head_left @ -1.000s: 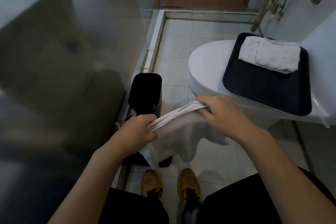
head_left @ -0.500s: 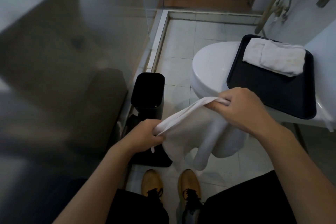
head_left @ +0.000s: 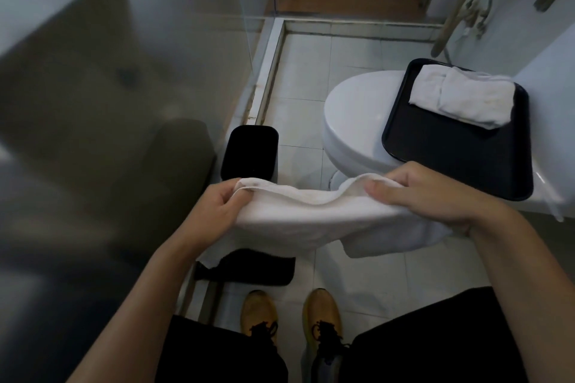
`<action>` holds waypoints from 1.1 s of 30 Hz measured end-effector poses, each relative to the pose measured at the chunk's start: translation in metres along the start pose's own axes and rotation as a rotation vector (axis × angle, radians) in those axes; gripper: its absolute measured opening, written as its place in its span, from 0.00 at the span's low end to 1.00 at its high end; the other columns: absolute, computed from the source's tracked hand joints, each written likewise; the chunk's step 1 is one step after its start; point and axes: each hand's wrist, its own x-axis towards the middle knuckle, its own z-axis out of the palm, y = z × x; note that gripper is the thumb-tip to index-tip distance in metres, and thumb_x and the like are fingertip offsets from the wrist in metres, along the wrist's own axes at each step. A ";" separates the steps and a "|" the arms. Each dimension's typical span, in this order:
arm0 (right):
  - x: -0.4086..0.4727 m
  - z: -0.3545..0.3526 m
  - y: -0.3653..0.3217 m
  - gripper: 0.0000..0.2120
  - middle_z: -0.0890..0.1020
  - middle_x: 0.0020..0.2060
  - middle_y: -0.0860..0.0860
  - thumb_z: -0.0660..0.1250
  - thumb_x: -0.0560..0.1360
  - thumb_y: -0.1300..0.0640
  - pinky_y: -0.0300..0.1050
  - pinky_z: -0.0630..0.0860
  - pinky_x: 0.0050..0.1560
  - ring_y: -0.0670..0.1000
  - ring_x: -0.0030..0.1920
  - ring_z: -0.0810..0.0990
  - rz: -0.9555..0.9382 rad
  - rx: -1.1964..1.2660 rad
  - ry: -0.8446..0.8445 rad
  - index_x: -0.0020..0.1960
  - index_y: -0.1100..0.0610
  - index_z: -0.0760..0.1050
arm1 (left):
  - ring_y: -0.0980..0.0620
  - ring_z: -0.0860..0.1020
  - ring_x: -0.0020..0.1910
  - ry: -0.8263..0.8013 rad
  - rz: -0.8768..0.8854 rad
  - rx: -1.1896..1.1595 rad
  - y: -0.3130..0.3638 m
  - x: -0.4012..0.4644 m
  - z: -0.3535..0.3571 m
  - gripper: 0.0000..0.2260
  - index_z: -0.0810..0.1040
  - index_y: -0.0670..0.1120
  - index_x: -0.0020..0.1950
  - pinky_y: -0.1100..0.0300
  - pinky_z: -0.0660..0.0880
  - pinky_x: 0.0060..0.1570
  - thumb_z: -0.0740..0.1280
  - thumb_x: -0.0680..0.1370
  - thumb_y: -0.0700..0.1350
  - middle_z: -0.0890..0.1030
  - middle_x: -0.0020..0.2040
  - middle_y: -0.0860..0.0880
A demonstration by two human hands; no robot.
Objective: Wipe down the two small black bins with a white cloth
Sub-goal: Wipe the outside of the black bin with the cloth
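Head view: both hands (head_left: 214, 211) (head_left: 435, 193) grip a white cloth (head_left: 311, 218) that partly hides two black bins (head_left: 249, 149) (head_left: 258, 269) beside a toilet (head_left: 351, 121).

Centre of frame: cloth (head_left: 314, 214) stretched between your left hand (head_left: 214, 211) and right hand (head_left: 435, 193). Behind it, left of centre: upright bin (head_left: 249, 149). Below the cloth: second bin (head_left: 249, 267). Right: toilet (head_left: 351, 121), with a tray (head_left: 451, 152) on its lid; folded towel (head_left: 463, 96) on the tray. Bottom centre: your shoes (head_left: 289, 311).
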 end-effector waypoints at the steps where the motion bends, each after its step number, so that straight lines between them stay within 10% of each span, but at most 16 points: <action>1: 0.000 0.004 -0.004 0.29 0.67 0.29 0.52 0.64 0.74 0.38 0.46 0.60 0.32 0.50 0.31 0.64 0.001 0.047 -0.004 0.33 0.63 0.68 | 0.54 0.81 0.49 0.010 -0.004 -0.001 0.002 -0.001 -0.001 0.11 0.84 0.50 0.53 0.57 0.74 0.49 0.61 0.81 0.45 0.85 0.49 0.49; 7: 0.005 0.026 -0.006 0.20 0.79 0.39 0.59 0.76 0.64 0.48 0.44 0.72 0.39 0.54 0.39 0.76 -0.005 0.407 -0.201 0.43 0.65 0.79 | 0.56 0.79 0.36 0.094 0.054 -0.144 0.052 -0.011 -0.001 0.12 0.84 0.43 0.41 0.62 0.74 0.35 0.62 0.75 0.46 0.82 0.35 0.50; 11: 0.010 0.036 -0.004 0.31 0.77 0.66 0.44 0.64 0.62 0.62 0.42 0.73 0.64 0.46 0.68 0.73 0.017 0.330 -0.299 0.61 0.39 0.79 | 0.49 0.67 0.30 -0.026 0.116 -0.005 0.100 -0.011 -0.003 0.23 0.71 0.30 0.35 0.59 0.62 0.30 0.63 0.75 0.51 0.68 0.30 0.45; 15: 0.006 0.044 -0.015 0.21 0.80 0.65 0.53 0.73 0.72 0.56 0.46 0.73 0.63 0.53 0.65 0.77 -0.047 0.369 -0.567 0.65 0.53 0.78 | 0.49 0.63 0.29 -0.204 0.033 0.233 0.132 -0.006 -0.004 0.21 0.70 0.38 0.31 0.57 0.62 0.31 0.62 0.79 0.51 0.65 0.29 0.45; 23: 0.010 0.072 -0.024 0.23 0.83 0.58 0.61 0.75 0.70 0.62 0.56 0.78 0.60 0.61 0.59 0.82 -0.003 0.693 -0.286 0.64 0.61 0.78 | 0.50 0.71 0.35 -0.175 -0.131 0.479 0.112 0.027 -0.008 0.22 0.77 0.34 0.44 0.57 0.68 0.38 0.64 0.77 0.55 0.73 0.36 0.45; 29: 0.015 0.073 -0.026 0.22 0.84 0.55 0.60 0.74 0.70 0.62 0.47 0.82 0.50 0.57 0.53 0.84 0.052 0.987 -0.017 0.64 0.61 0.76 | 0.49 0.70 0.65 0.134 -0.115 0.317 0.055 0.018 0.025 0.25 0.65 0.49 0.72 0.48 0.69 0.65 0.64 0.78 0.57 0.71 0.65 0.49; 33: 0.017 0.065 -0.023 0.17 0.83 0.43 0.58 0.70 0.69 0.57 0.44 0.82 0.43 0.53 0.43 0.84 0.118 1.199 0.157 0.55 0.64 0.77 | 0.48 0.75 0.57 0.393 -0.499 -0.122 0.017 -0.015 0.048 0.13 0.67 0.50 0.65 0.48 0.75 0.59 0.61 0.80 0.45 0.73 0.60 0.46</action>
